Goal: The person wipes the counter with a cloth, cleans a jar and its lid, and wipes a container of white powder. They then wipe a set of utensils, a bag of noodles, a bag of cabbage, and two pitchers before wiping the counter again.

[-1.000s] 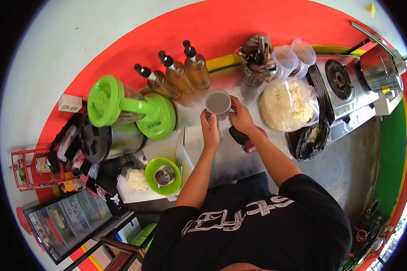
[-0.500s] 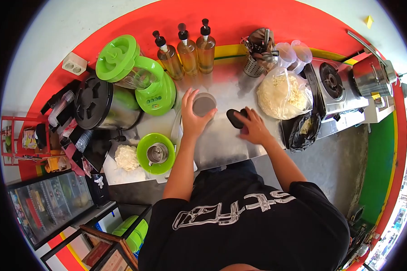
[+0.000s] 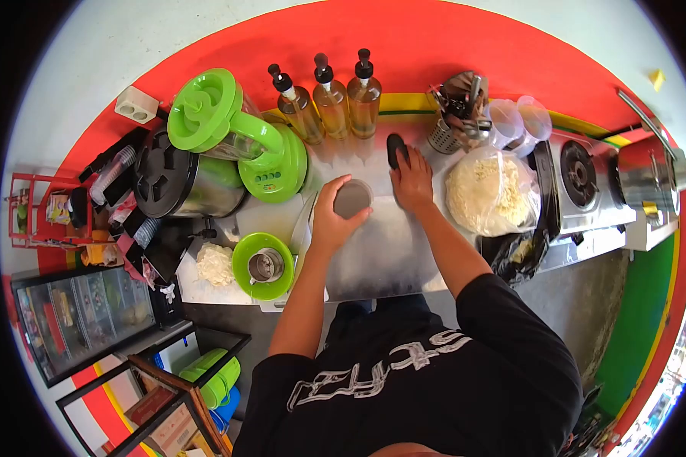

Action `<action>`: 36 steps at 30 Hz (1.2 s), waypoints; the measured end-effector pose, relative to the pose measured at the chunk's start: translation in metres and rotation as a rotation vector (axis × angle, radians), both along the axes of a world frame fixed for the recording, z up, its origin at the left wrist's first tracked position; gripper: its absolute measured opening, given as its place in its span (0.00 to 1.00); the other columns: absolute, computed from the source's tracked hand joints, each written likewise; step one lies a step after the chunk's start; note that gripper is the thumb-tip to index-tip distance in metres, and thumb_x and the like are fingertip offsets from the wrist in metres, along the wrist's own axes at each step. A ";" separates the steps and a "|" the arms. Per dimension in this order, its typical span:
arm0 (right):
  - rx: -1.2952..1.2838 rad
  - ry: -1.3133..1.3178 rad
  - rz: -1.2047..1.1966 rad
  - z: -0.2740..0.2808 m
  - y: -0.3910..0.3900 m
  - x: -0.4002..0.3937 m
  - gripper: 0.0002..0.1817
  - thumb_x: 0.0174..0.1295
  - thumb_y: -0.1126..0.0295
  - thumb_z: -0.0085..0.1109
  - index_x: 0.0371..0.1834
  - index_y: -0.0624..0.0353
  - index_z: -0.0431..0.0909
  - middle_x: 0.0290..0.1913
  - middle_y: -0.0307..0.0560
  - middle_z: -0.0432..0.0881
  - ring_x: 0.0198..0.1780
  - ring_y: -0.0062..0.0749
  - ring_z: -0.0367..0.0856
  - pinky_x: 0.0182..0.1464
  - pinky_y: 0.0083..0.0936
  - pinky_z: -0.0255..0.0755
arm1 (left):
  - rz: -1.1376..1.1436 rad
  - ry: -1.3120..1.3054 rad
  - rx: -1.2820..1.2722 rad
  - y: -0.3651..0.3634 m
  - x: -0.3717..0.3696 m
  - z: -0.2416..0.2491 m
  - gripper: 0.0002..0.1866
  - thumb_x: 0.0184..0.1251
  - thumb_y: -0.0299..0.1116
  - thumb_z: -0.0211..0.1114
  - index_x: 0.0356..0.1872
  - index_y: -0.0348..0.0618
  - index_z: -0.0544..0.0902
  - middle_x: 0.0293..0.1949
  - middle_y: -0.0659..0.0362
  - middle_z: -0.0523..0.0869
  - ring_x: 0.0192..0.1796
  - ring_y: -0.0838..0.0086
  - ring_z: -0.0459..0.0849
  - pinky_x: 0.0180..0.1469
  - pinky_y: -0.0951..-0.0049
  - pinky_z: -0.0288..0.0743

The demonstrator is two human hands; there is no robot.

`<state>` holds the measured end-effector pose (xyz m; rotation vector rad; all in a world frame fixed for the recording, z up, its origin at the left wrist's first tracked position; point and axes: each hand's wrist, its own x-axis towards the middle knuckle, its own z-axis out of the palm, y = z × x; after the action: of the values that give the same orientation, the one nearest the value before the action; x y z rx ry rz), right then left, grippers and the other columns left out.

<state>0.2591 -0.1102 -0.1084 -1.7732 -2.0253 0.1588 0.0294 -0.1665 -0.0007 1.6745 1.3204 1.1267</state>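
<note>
My left hand (image 3: 334,217) is curled around a round container (image 3: 353,198) with a greyish-brown top, on the steel counter (image 3: 381,263). Whether that top is its contents or a surface cannot be made out. Farther back, my right hand (image 3: 414,183) has its fingers on a black oval lid-like piece (image 3: 395,150), gripping its near right side and partly covering it. This black piece is close to the counter in front of three pump bottles (image 3: 364,103) of amber liquid.
At left are a green blender (image 3: 270,171), a large steel pot with black lid (image 3: 160,171), a green bowl (image 3: 262,244) holding a metal cup, and a pale shredded heap (image 3: 216,264). A bag of pale food (image 3: 492,190), utensil holder (image 3: 443,139) and stove (image 3: 583,179) stand right.
My right hand has carried the black piece away from me toward the bottles. My left hand stays around the container. The whole view has shifted slightly.
</note>
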 end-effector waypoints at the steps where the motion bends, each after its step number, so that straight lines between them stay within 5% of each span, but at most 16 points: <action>1: -0.003 -0.011 -0.071 -0.005 0.024 -0.004 0.30 0.69 0.58 0.59 0.74 0.52 0.71 0.77 0.55 0.65 0.80 0.54 0.59 0.78 0.55 0.53 | 0.016 0.013 -0.003 0.000 0.000 0.000 0.38 0.47 0.34 0.84 0.63 0.41 0.78 0.60 0.51 0.82 0.62 0.57 0.81 0.66 0.61 0.73; 7: 0.061 -0.004 -0.180 -0.018 0.116 -0.026 0.27 0.69 0.60 0.58 0.70 0.54 0.74 0.76 0.52 0.67 0.79 0.50 0.60 0.78 0.54 0.53 | 0.016 0.027 -0.133 -0.001 0.001 0.001 0.38 0.48 0.32 0.83 0.63 0.41 0.78 0.59 0.52 0.82 0.63 0.60 0.80 0.68 0.62 0.71; 12: 0.072 0.034 0.016 -0.002 0.076 -0.022 0.25 0.64 0.64 0.61 0.65 0.55 0.78 0.72 0.50 0.71 0.77 0.46 0.63 0.77 0.51 0.55 | -0.023 0.014 -0.149 -0.002 -0.001 -0.006 0.41 0.51 0.30 0.83 0.68 0.39 0.73 0.63 0.54 0.78 0.67 0.67 0.77 0.71 0.64 0.68; 16: 0.060 0.039 0.102 0.006 0.029 -0.005 0.26 0.65 0.65 0.62 0.67 0.56 0.77 0.71 0.54 0.71 0.75 0.51 0.65 0.78 0.51 0.55 | 0.050 -0.062 -0.158 -0.002 0.007 0.003 0.38 0.47 0.31 0.83 0.64 0.41 0.77 0.58 0.53 0.82 0.62 0.63 0.79 0.68 0.64 0.70; 22: 0.086 0.015 -0.184 -0.007 0.076 -0.008 0.31 0.66 0.64 0.61 0.71 0.64 0.71 0.74 0.60 0.67 0.78 0.58 0.60 0.79 0.52 0.53 | 0.070 -0.039 -0.116 -0.004 0.007 0.001 0.39 0.47 0.32 0.83 0.64 0.41 0.77 0.58 0.54 0.81 0.61 0.63 0.79 0.68 0.64 0.70; 31: -0.017 -0.019 0.038 0.004 0.054 -0.015 0.29 0.67 0.63 0.60 0.71 0.60 0.73 0.74 0.57 0.67 0.80 0.50 0.58 0.80 0.49 0.53 | 0.086 -0.035 -0.099 -0.005 0.007 -0.002 0.39 0.48 0.34 0.84 0.64 0.41 0.77 0.58 0.53 0.81 0.63 0.60 0.79 0.67 0.63 0.71; 36: 0.010 -0.056 -0.072 0.002 0.087 -0.013 0.26 0.68 0.65 0.59 0.70 0.58 0.74 0.75 0.57 0.67 0.79 0.52 0.61 0.78 0.49 0.56 | 0.102 -0.040 -0.127 -0.008 0.007 0.000 0.38 0.47 0.34 0.84 0.63 0.41 0.77 0.59 0.52 0.81 0.62 0.60 0.80 0.67 0.63 0.71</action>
<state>0.2463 -0.0233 -0.1060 -1.8608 -1.9941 0.0775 0.0366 -0.1741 -0.0009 1.5010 1.4345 1.1047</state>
